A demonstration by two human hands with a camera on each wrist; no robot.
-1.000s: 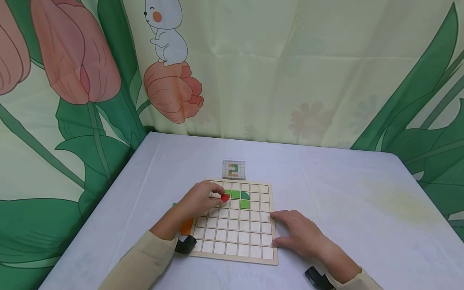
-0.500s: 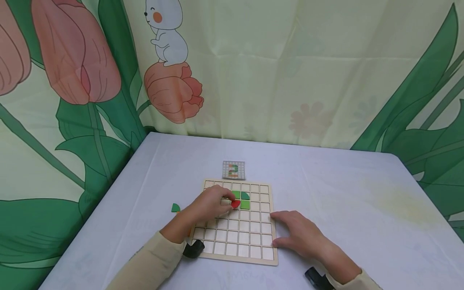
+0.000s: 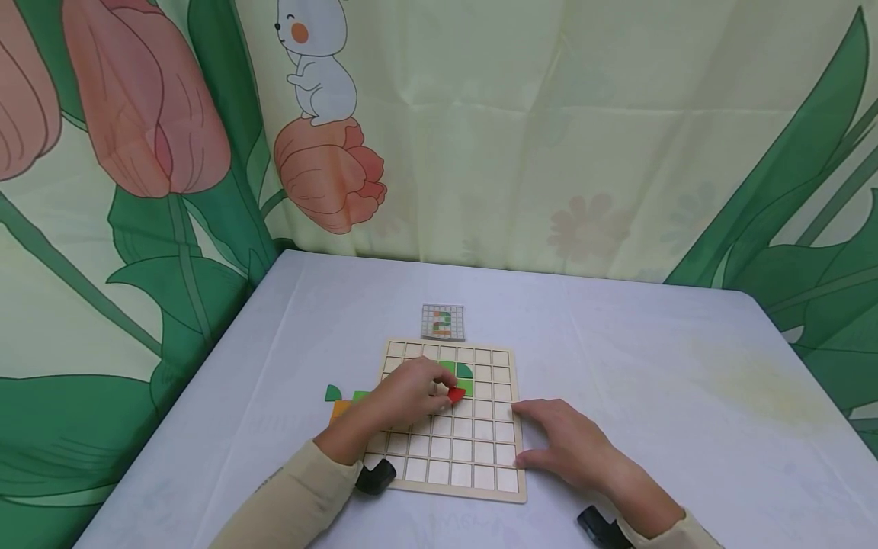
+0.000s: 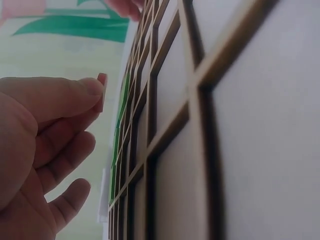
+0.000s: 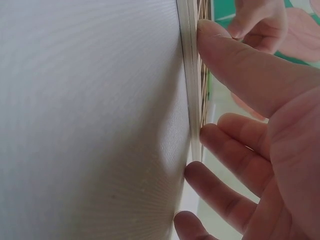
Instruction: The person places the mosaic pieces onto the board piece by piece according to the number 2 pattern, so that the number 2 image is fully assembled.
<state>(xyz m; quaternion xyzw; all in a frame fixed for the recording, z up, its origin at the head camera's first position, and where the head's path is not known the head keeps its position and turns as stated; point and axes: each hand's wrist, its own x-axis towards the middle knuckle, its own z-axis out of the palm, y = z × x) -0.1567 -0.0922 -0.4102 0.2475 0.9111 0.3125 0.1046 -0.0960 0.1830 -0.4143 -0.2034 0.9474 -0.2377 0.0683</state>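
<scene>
My left hand (image 3: pixel 411 395) pinches a small red tile (image 3: pixel 456 395) between thumb and fingertips, over the wooden grid board (image 3: pixel 453 492). In the left wrist view the red tile (image 4: pixel 102 93) is seen edge-on, apart from the board. Green square tiles (image 3: pixel 448 367) and a dark green quarter-round tile (image 3: pixel 464 370) lie in cells of an upper row; another green square (image 3: pixel 467 386) sits just below them. My right hand (image 3: pixel 569 442) touches the board's right edge with thumb and fingertips. Its fingers (image 5: pixel 235 150) are slightly bent and spread along that edge.
Behind the board lies a small pattern card (image 3: pixel 442 322) with a coloured figure on a grid. Left of the board are a dark green quarter-round piece (image 3: pixel 332 393) and orange pieces (image 3: pixel 339 410), partly hidden by my left arm. A printed curtain (image 3: pixel 480 137) hangs behind the table.
My left hand has moved right and slightly nearer across the board with the red tile. Its arm uncovers more of the pieces at the left. The right hand stays at the edge.
</scene>
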